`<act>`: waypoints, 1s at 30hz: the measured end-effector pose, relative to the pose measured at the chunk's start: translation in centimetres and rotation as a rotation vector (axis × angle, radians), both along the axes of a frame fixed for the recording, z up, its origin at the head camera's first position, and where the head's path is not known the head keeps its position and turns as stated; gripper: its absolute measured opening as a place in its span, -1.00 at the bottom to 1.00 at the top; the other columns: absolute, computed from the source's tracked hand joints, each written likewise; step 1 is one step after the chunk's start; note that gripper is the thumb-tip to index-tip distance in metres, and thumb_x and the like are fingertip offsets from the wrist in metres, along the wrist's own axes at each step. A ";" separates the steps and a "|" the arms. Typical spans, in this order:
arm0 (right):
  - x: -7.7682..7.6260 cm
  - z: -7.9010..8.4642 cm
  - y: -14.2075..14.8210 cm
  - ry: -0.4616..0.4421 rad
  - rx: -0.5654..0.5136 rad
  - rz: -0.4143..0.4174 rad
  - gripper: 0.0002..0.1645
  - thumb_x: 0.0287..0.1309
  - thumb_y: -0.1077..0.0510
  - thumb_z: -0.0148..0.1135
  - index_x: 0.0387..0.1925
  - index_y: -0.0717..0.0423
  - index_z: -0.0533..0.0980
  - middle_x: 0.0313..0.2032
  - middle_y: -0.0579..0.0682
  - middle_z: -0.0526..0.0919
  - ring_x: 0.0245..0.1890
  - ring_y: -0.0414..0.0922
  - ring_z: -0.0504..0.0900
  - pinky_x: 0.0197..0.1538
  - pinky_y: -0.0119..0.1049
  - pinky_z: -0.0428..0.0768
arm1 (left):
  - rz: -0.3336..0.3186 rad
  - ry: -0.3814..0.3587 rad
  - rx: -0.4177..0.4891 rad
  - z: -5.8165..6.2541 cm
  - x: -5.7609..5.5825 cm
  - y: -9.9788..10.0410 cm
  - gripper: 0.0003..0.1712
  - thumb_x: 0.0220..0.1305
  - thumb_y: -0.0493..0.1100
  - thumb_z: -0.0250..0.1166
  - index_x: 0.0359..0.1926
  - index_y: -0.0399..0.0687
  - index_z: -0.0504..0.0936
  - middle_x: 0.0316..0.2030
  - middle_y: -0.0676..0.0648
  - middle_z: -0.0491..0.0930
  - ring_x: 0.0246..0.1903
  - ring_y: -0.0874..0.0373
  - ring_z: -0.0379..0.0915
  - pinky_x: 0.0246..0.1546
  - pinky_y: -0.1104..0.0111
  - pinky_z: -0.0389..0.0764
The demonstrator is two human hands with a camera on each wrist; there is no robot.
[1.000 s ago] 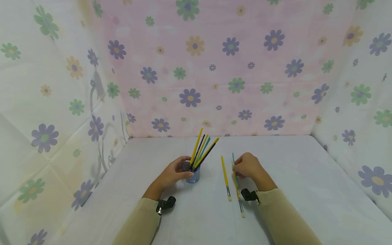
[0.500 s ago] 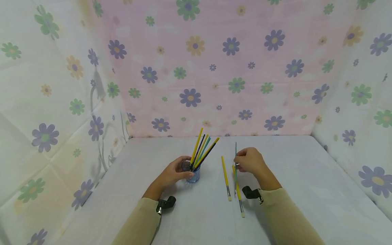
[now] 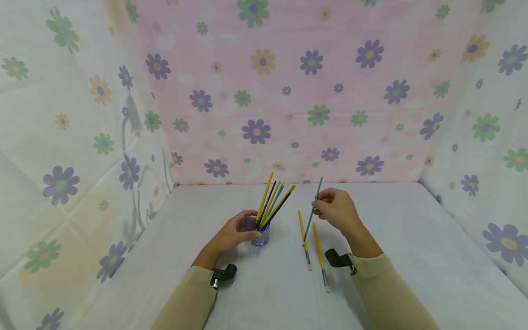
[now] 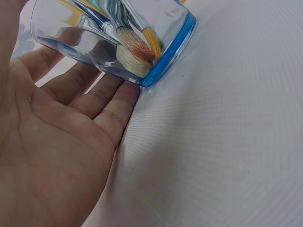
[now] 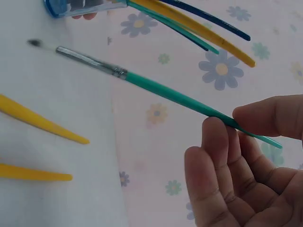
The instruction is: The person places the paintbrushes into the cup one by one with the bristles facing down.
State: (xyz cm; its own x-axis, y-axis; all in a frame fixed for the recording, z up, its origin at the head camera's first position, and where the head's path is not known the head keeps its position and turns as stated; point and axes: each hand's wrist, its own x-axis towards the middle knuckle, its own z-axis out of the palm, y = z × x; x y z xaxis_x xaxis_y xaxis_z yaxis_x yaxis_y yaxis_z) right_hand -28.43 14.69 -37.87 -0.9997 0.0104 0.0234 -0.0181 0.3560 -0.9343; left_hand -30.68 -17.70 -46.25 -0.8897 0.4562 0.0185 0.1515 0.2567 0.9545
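Observation:
My left hand (image 3: 233, 233) grips a clear glass (image 4: 170, 56) with a blue base, its fingers and thumb around the sides. Several paintbrushes (image 3: 272, 201) with yellow, dark and green handles lean in the glass, bristles down, as the left wrist view shows. Between thumb and fingertips, my right hand (image 3: 336, 208) pinches a thin green paintbrush (image 5: 165, 94) by its handle, the dark-tipped bristles pointing down toward the glass side. Beneath it lie two yellow paintbrushes, a left one (image 3: 302, 227) and a right one (image 3: 318, 243), side by side with their bristles toward me.
A white cloth (image 3: 264, 293) covers the table. Flower-patterned sheets (image 3: 288, 105) stand at the back and both sides. Each wrist wears a small black camera, the left one (image 3: 224, 273) and the right one (image 3: 336, 258).
My right hand has lifted the green paintbrush from beside the right yellow one, moving it up and away, and its bristle end has swung left. The left hand and glass stay put.

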 end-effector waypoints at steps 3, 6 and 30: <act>0.2 0.3 -0.1 0.038 -0.029 -0.004 -0.76 0.18 0.09 0.25 -0.19 0.13 0.48 -0.23 0.09 0.66 -0.26 0.00 0.69 -0.18 -0.17 0.67 | 0.012 -0.014 -0.002 0.0 0.1 0.0 -0.22 0.00 0.06 0.48 0.24 0.33 0.34 0.06 0.01 0.57 0.09 0.14 0.49 0.20 0.09 0.39; 0.4 0.6 -0.3 0.077 -0.059 -0.007 -0.76 0.18 0.09 0.27 -0.20 0.13 0.49 -0.24 0.09 0.64 -0.27 0.00 0.69 -0.19 -0.19 0.67 | 0.002 -0.010 0.000 0.0 0.0 -0.1 -0.22 0.01 0.03 0.47 0.26 0.28 0.33 0.07 -0.01 0.57 0.10 0.12 0.49 0.19 0.11 0.40; 2.5 2.6 -3.0 0.316 -0.195 0.062 -0.77 0.17 0.12 0.30 -0.19 0.14 0.50 -0.24 0.10 0.63 -0.24 0.04 0.71 -0.19 -0.28 0.67 | -0.015 -0.003 0.022 -0.4 -0.4 -0.1 -0.22 0.02 0.01 0.47 0.26 0.24 0.33 0.08 -0.03 0.56 0.09 0.11 0.49 0.13 0.20 0.46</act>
State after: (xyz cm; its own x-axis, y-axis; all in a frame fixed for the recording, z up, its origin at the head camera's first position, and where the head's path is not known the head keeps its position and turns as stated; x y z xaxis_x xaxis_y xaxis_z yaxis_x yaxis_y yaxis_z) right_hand -25.91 11.66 -35.29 -0.9424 -0.0148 0.3342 -0.3321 0.1607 -0.9294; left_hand -31.08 -17.79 -46.68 -0.8828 0.4690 0.0254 0.1519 0.2338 0.9603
